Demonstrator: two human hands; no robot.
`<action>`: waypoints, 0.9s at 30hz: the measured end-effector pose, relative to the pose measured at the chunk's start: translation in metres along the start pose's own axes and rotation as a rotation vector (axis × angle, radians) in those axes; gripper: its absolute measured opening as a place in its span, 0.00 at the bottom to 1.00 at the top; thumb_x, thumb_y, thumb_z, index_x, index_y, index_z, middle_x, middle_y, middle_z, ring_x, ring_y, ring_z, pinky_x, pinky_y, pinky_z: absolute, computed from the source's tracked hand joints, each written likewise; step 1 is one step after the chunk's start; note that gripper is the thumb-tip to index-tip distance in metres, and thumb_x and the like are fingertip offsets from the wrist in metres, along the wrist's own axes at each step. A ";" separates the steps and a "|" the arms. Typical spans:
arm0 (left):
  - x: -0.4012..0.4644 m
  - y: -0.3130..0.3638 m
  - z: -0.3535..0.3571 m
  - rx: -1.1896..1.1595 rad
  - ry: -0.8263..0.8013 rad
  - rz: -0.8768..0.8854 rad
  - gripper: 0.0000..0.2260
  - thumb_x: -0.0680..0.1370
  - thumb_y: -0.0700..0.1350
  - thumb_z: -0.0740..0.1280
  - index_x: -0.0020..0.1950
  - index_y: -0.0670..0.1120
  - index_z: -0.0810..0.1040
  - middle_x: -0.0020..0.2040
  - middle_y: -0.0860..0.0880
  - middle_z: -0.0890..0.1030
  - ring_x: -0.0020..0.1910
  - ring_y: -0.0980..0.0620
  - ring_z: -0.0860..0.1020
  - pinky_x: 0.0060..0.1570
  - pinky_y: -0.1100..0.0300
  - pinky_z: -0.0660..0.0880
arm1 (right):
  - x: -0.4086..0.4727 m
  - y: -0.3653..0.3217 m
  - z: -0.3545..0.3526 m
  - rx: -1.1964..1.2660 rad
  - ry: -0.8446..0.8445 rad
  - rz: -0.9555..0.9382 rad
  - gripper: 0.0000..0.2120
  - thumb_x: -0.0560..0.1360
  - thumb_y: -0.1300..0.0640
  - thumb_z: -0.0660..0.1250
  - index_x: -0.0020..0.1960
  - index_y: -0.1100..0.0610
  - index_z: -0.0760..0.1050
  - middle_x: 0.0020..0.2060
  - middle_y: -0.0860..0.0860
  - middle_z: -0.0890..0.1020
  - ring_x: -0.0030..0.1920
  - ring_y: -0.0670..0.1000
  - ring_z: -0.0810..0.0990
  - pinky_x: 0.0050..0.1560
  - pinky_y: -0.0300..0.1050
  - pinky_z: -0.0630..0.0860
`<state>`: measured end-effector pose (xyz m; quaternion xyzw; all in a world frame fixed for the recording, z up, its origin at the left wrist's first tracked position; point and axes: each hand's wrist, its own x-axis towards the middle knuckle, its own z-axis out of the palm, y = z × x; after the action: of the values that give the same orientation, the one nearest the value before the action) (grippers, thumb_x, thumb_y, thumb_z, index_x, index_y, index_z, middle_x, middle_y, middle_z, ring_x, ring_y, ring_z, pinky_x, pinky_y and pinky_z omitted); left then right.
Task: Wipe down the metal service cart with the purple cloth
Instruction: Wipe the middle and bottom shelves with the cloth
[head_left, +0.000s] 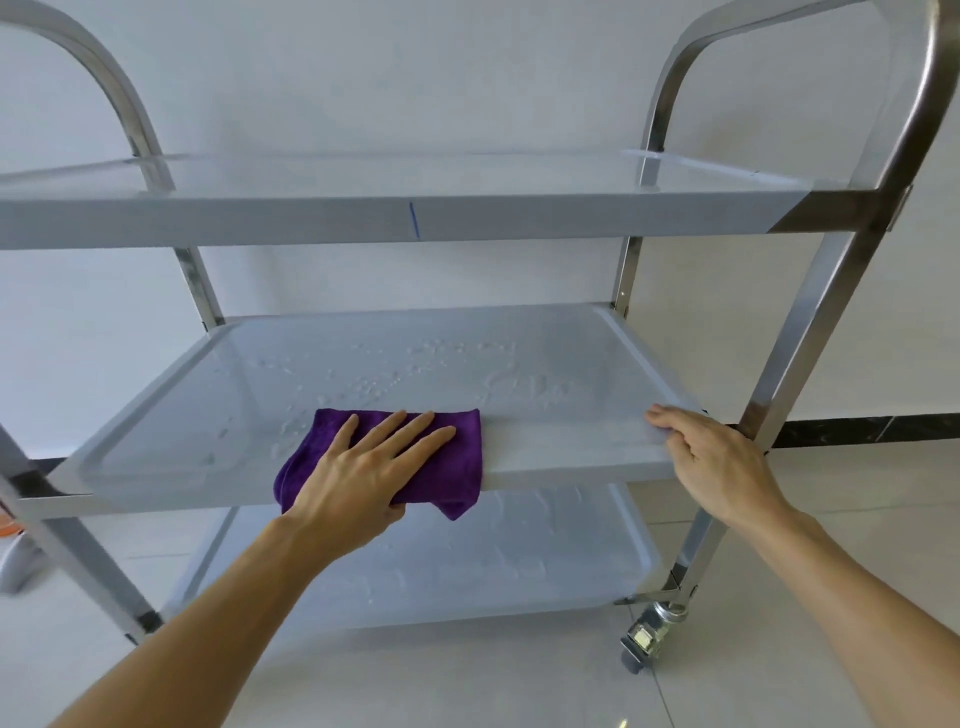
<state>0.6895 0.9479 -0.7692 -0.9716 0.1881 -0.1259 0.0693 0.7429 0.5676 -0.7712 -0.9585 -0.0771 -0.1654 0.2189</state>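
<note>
A three-shelf metal service cart (826, 322) stands in front of me against a white wall. The folded purple cloth (457, 457) lies on the front edge of the middle shelf (545, 358), partly hanging over it. My left hand (363, 467) presses flat on the cloth with fingers spread. My right hand (711, 457) grips the front right rim of the middle shelf, thumb below and fingers over the edge. Water droplets cover the middle shelf behind the cloth.
The top shelf (395, 218) overhangs the middle one. The bottom shelf (441, 566) also looks wet. A caster wheel (649, 639) sits at the front right leg on the tiled floor. An orange and white object (15, 551) shows at the left edge.
</note>
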 end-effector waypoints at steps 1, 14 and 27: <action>-0.005 -0.002 -0.001 -0.001 0.000 -0.006 0.42 0.73 0.46 0.73 0.81 0.58 0.53 0.80 0.54 0.58 0.78 0.47 0.60 0.73 0.38 0.61 | -0.003 0.003 -0.002 0.009 0.002 0.012 0.18 0.82 0.60 0.55 0.67 0.51 0.77 0.67 0.42 0.76 0.69 0.45 0.73 0.64 0.33 0.62; -0.031 0.054 -0.004 0.111 0.070 -0.024 0.39 0.75 0.44 0.71 0.81 0.52 0.54 0.79 0.50 0.61 0.75 0.42 0.65 0.65 0.35 0.67 | 0.009 -0.102 0.025 -0.168 -0.114 -0.027 0.19 0.81 0.49 0.57 0.70 0.50 0.71 0.70 0.47 0.73 0.71 0.53 0.69 0.68 0.55 0.66; -0.014 0.104 -0.009 -0.019 0.048 0.061 0.35 0.78 0.67 0.56 0.80 0.55 0.48 0.81 0.47 0.55 0.78 0.38 0.56 0.68 0.27 0.57 | -0.014 -0.063 0.017 -0.249 -0.277 0.098 0.22 0.83 0.40 0.44 0.76 0.37 0.57 0.79 0.41 0.56 0.79 0.50 0.53 0.74 0.63 0.51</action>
<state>0.6387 0.8568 -0.7828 -0.9628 0.2203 -0.1451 0.0593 0.7204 0.6307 -0.7660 -0.9944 -0.0385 -0.0292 0.0938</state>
